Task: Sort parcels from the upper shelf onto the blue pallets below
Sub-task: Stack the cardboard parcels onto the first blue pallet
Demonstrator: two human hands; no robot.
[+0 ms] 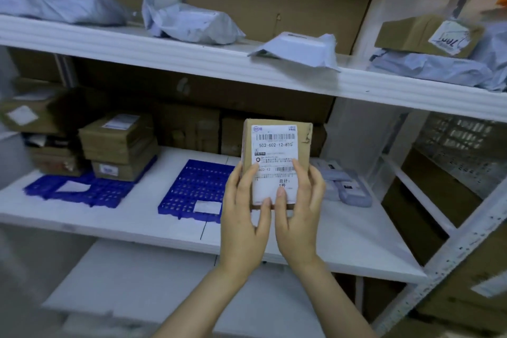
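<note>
Both hands hold one small cardboard box [277,143] upright, label facing the camera. Left hand [244,208] grips the lower left edge and right hand [300,208] the lower right, thumbs on the label. Box is in the air, near side of the lower shelf, overlapping the right edge of a blue pallet [192,186]; grey mailers [192,22] lie on the upper shelf [164,48].

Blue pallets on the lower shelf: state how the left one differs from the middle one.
The left pallet carries stacked cardboard boxes; the middle pallet carries no parcels. The left pallet lies away from the left hand; the middle pallet's right edge hides behind it. Both are blue grids bearing white labels.
</note>
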